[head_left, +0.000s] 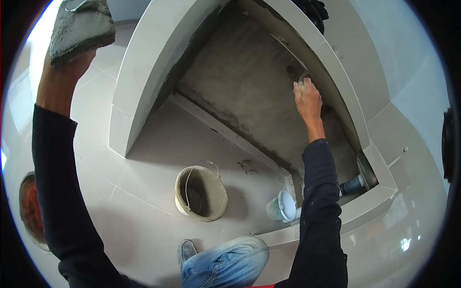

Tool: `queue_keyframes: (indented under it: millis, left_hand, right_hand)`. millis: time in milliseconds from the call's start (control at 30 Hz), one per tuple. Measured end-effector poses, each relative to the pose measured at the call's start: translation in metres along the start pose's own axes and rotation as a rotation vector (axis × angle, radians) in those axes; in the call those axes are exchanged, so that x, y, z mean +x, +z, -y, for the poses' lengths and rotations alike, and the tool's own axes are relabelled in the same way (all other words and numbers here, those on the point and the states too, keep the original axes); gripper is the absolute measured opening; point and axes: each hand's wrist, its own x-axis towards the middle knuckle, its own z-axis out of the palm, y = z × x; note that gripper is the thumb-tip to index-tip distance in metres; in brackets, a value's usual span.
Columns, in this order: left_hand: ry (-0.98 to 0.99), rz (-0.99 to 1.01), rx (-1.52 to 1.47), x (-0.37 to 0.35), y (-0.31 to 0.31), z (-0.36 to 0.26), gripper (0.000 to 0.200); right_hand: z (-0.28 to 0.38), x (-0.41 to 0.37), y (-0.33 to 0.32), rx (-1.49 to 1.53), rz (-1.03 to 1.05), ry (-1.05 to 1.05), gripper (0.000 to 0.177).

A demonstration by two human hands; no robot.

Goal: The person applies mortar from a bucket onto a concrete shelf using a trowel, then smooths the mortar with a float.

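Trowel [290,52], qty 1, sits in the upper R part of the recess, over its grey floor [240,67] and close to the R inner wall; blade shows nearly edge-on, so can't tell if it touches. R hand [309,100] has its fingers closed round the trowel handle, arm stretched fwd. L hand [74,69] is raised at upper L w/ 1 mortar-caked board [81,36]; the board covers the fingers, so can't tell if they pinch it or just prop it up. 2 hands total, 2 dark sleeves [319,192].

1 pale tiled rim [139,81] runs round the recess. 2 pails stand on the tiled floor [144,185] btw the arms: 1 lg. bucket [217,197] w/ wire handle, grey residue inside, and 1 sm. pail [288,206], pale inside, tilted, near the R forearm. 1 round tub [30,206], reddish inside, is at far L, partly behind the L sleeve. 1 pipe [354,184] pokes out at the recess's lower R corner. 1 knee in blue jeans [230,261] and 1 grey shoe [186,250] show at bottom ctr.
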Motion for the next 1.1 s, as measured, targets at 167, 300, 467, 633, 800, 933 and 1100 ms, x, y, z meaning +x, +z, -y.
queue_keyframes:
  millis: [167,300,467,633,800,933,1100]
  left_hand:
    - [-0.215,0.046,-0.724,-0.009,-0.007,0.018,0.047]
    - [-0.14,0.162,-0.868,-0.02,0.014,-0.001,0.043]
    - [-0.086,0.235,-0.964,-0.018,0.018,-0.015,0.038]
    - [-0.11,0.13,-0.965,-0.019,0.02,-0.023,0.032]
    - [-0.283,0.081,-1.012,-0.03,0.024,-0.01,0.033]
    - [-0.275,0.231,-1.056,-0.028,0.022,-0.016,0.034]
    - [-0.275,0.071,-1.084,-0.033,0.017,-0.019,0.034]
  right_hand:
    - [0.013,0.039,0.003,-0.049,-0.011,0.049,0.029]
    - [0.015,0.043,-0.017,-0.047,-0.033,0.122,0.028]
    - [0.011,0.013,-0.032,0.015,-0.086,0.115,0.026]
    - [0.017,-0.013,-0.014,0.01,-0.079,0.146,0.026]
    - [0.024,0.029,0.001,-0.152,0.034,0.111,0.028]
    - [0.016,0.027,-0.037,-0.17,0.051,0.252,0.028]
    - [0.015,-0.026,-0.037,-0.113,-0.06,0.296,0.028]
